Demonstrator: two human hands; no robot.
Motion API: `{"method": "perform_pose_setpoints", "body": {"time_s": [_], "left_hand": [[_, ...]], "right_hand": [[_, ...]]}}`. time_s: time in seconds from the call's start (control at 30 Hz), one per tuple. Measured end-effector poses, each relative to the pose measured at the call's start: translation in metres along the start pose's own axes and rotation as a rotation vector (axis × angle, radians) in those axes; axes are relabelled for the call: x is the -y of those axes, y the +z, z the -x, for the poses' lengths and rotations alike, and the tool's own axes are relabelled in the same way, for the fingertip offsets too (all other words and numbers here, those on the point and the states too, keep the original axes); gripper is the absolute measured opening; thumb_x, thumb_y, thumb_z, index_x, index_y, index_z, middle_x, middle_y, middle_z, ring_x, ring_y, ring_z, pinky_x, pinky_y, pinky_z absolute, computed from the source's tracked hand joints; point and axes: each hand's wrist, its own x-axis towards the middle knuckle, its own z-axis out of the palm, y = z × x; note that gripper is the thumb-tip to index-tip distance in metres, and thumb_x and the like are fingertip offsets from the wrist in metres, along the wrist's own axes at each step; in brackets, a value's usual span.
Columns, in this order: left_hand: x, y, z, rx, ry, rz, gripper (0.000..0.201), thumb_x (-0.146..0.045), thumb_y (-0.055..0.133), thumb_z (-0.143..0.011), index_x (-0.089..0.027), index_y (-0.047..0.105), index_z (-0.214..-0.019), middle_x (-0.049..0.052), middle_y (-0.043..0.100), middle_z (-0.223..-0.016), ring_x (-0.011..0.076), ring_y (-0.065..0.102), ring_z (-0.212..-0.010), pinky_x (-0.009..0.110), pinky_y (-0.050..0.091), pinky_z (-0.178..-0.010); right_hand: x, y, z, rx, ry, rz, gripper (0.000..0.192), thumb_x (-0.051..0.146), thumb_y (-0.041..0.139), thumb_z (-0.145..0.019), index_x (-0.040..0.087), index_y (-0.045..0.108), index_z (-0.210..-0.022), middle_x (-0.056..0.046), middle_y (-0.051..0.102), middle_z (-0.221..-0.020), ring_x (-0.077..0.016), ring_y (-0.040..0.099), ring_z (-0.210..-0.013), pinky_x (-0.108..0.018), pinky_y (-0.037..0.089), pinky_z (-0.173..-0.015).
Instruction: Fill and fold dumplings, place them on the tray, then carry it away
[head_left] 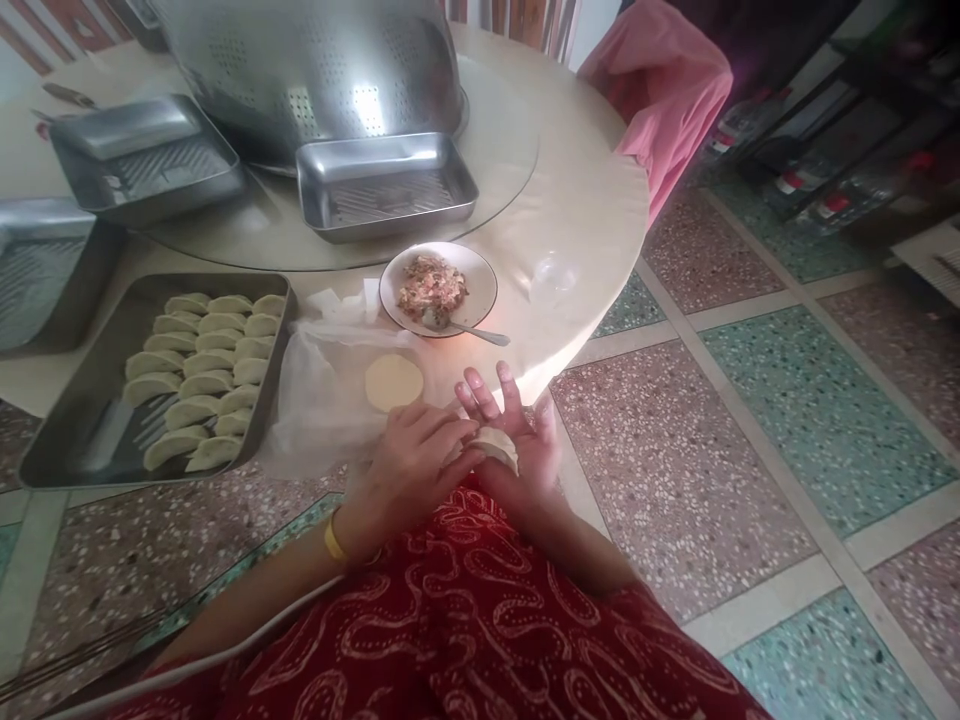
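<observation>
Dumpling (496, 446) is right between the hands, just about over the near edge of the round table (585, 130), and it's partly covered by fingers so I can't see all of it. It lies in the right hand (536, 455), which is palm up with the thumb folded across the near side and the other fingers loosely spread beyond it. The left hand (409, 465) comes in from the other side, thumb and fingertips bunched at the left end of the dough, so the two hands basically meet around it. Can't tell if the left is really pinching or only touching. Just past the left knuckles there's a round wrapper (394, 383) on a crinkly plastic sheet (319, 400) by the near edge. Beyond the hands, more toward the table's right edge, sits a plate (481, 285) of filling (429, 285), with a spoon (484, 334) in it, handle pointing back toward the right hand. Over to the left, well apart from the hands, a metal tray (105, 440) has finished dumplings (206, 385) in three rough columns against its right side, and its near corners poke past the table's near edge. Behind all that, a big perforated metal bowl (322, 80) stands on the glass turntable (499, 180).
</observation>
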Motion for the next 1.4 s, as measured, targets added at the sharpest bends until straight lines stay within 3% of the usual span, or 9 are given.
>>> {"method": "perform_pose_setpoints", "body": {"time_s": [0.43,0.67,0.83,1.03,1.27,1.4], "left_hand": [[0.0,0.006,-0.001,-0.002,-0.005,0.07,0.031,-0.031,0.065,-0.089,-0.018,0.054,-0.115,0.008,0.07,-0.098,0.0225,0.063,-0.087,0.041,0.048,-0.079],[0.0,0.014,0.001,0.048,-0.022,0.103,0.023,-0.03,0.065,-0.089,-0.019,0.056,-0.106,0.005,0.069,-0.095,0.0204,0.06,-0.085,0.04,0.047,-0.081],[-0.001,0.014,-0.001,0.028,-0.002,0.07,0.036,-0.032,0.066,-0.088,-0.017,0.053,-0.119,0.008,0.068,-0.103,0.023,0.059,-0.091,0.04,0.047,-0.081],[-0.001,0.016,-0.003,0.041,0.032,0.069,0.021,-0.03,0.065,-0.089,-0.021,0.057,-0.106,0.005,0.064,-0.097,0.0221,0.056,-0.09,0.037,0.048,-0.078],[0.0,0.017,-0.004,0.068,0.055,0.042,0.029,-0.032,0.066,-0.088,-0.02,0.057,-0.113,0.007,0.065,-0.098,0.0237,0.057,-0.093,0.04,0.049,-0.08],[0.002,0.012,0.0,0.02,0.034,0.025,0.031,-0.032,0.064,-0.09,-0.018,0.055,-0.116,0.009,0.068,-0.103,0.0233,0.06,-0.093,0.039,0.049,-0.08]], "right_hand": [[-0.001,-0.005,-0.003,0.037,0.018,-0.002,0.054,0.069,0.035,-0.09,0.039,0.053,-0.131,0.001,0.063,-0.132,-0.0208,0.054,-0.127,-0.044,0.046,-0.103],[-0.001,-0.005,-0.003,0.019,0.031,-0.013,0.057,0.07,0.036,-0.089,0.036,0.052,-0.131,0.0,0.065,-0.128,-0.0211,0.055,-0.125,-0.046,0.042,-0.107],[0.0,-0.003,-0.001,0.034,0.041,-0.009,0.054,0.07,0.04,-0.087,0.037,0.056,-0.127,0.001,0.066,-0.127,-0.0224,0.057,-0.124,-0.049,0.04,-0.109],[-0.002,-0.005,0.001,0.055,0.059,0.023,0.054,0.069,0.037,-0.089,0.037,0.056,-0.129,0.001,0.066,-0.127,-0.0222,0.058,-0.122,-0.052,0.039,-0.111],[0.0,-0.005,0.002,0.039,0.087,0.024,0.051,0.068,0.037,-0.09,0.037,0.058,-0.124,0.002,0.067,-0.126,-0.0208,0.062,-0.116,-0.05,0.043,-0.108],[0.001,-0.007,-0.001,0.033,0.064,-0.034,0.053,0.067,0.036,-0.09,0.034,0.057,-0.125,-0.001,0.066,-0.127,-0.0203,0.06,-0.117,-0.045,0.046,-0.104]]}}
